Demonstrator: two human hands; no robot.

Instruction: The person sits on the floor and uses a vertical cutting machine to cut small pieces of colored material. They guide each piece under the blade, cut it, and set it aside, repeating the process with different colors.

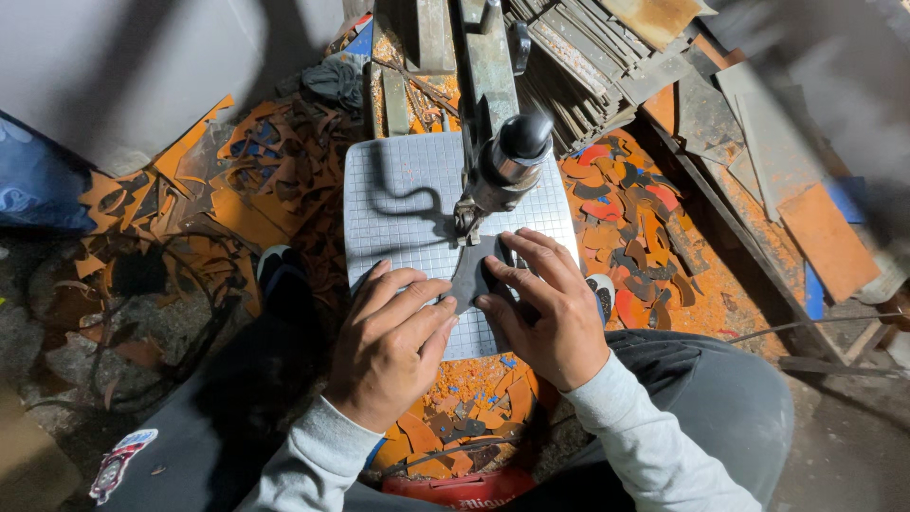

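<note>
Pressing a dark grey cut-out piece [471,275] flat on the gridded grey cutting table [398,180], right at the foot of the saw head [502,161]. Left hand [393,341] laid palm-down, fingers spread, on the piece's near-left edge; right hand [545,308] likewise spread and bearing down from the right, fingertips [507,248] just beside the blade area. Nothing pinched; both hands flat. Judged risk: fingertips this near the cutting point could slide into it if the piece jerks or slips on the smooth table. Heaped orange and dark offcuts [635,228] around the stand, apt to snag a sleeve or foot. Low in view, a red curved container rim [464,488] with pale lettering; on the left trouser leg, a shield-shaped patch [118,463] in white, red and blue.
</note>
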